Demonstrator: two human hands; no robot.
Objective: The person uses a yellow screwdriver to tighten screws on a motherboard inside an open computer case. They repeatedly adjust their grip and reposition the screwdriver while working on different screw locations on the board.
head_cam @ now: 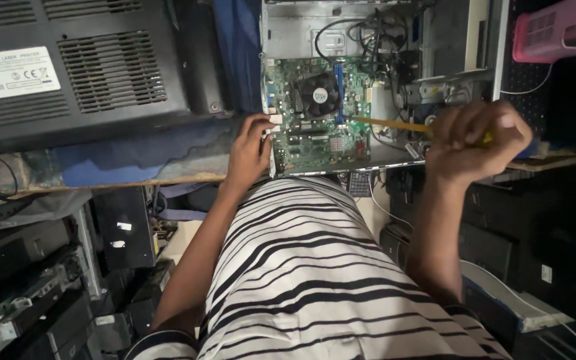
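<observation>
An open computer case lies on a workbench, showing a green motherboard with a black cooling fan. My left hand rests on the case's left edge, fingers gripping the rim. My right hand is closed around the yellow handle of a screwdriver. Its shaft points left, with the tip over the motherboard beside the blue slots. Black cables tangle at the top right of the case.
A large black printer sits on the bench to the left over blue cloth. A pink basket is at the top right. Stacked black computer cases and parts crowd the floor on both sides.
</observation>
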